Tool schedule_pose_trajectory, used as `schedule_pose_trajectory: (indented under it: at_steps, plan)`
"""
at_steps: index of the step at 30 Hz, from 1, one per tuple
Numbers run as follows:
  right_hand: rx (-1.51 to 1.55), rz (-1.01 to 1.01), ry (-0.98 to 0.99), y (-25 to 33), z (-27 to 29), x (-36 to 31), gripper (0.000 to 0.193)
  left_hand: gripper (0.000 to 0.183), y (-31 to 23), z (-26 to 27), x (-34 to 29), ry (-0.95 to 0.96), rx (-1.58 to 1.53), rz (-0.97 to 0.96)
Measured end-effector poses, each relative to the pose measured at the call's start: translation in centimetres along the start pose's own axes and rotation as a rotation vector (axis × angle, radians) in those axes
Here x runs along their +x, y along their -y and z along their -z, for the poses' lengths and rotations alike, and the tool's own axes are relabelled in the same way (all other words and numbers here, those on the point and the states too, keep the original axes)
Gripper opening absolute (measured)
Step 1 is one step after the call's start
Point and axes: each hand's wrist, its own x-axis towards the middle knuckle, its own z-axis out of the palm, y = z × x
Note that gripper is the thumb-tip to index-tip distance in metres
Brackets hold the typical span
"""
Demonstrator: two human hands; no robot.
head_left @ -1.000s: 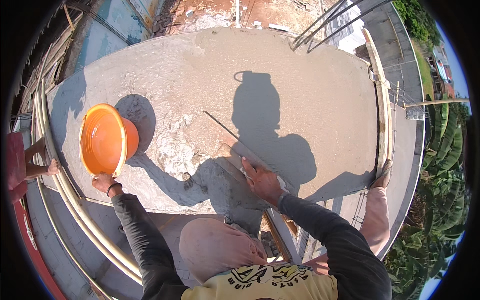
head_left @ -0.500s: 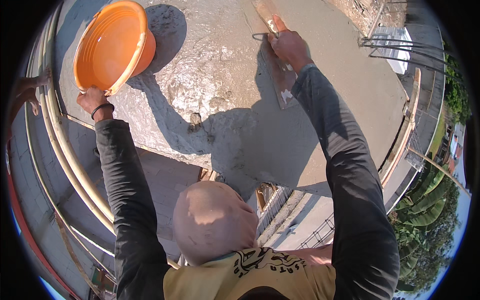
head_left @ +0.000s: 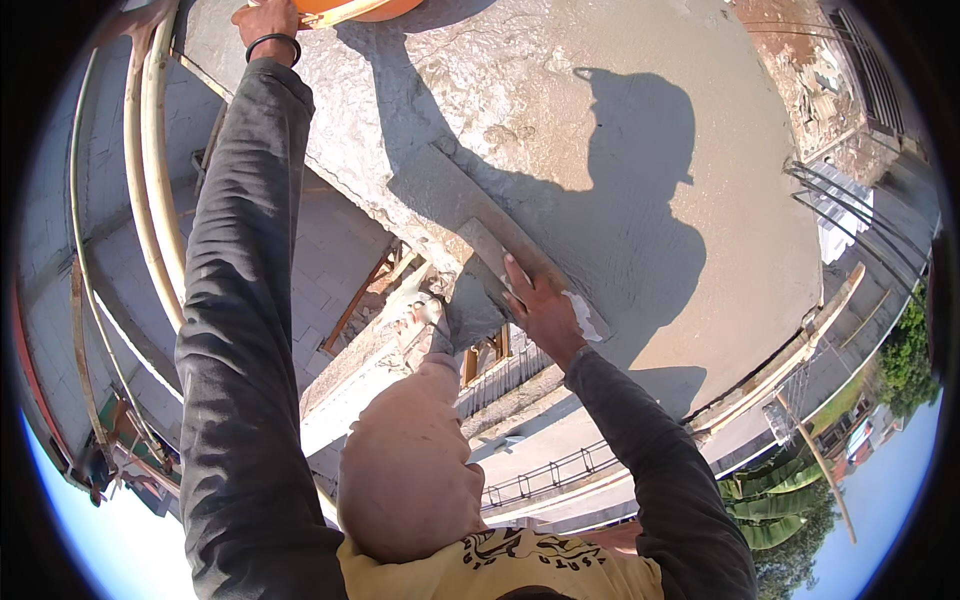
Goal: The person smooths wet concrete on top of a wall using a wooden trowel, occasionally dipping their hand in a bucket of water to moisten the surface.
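Trowel — long, flat, grey, rectangular — on wet grey concrete | long axis upper-left to lower-right, mostly up-left of right hand, which is clamped on it | left hand, farther off, gripping orange plastic bucket by its rim

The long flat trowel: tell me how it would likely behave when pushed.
The trowel is probably stiff, since its long blade looks straight. It should slide fairly readily on the grey surface, which looks wet, though clinging paste might drag. It seems light enough for the right hand alone.
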Motion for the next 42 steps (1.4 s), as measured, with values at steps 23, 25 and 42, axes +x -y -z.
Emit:
schedule_pose_trajectory:
  at_steps: [23,25,42]
  plan:
    - [0.396,-0.467,-0.516,-1.1,5.8,11.3,0.065,0.052,-20.2,25.3,-58.8,1.388,0.425,0.013]
    - [0.385,-0.342,-0.516,-2.6,5.5,7.7,0.064,0.052,-20.1,25.5,-59.3,1.349,0.399,0.002]
    - [-0.098,0.168,-0.077,-0.1,-3.9,-1.9,0.068,0.049,-21.3,24.9,-60.6,1.343,0.382,-0.089]
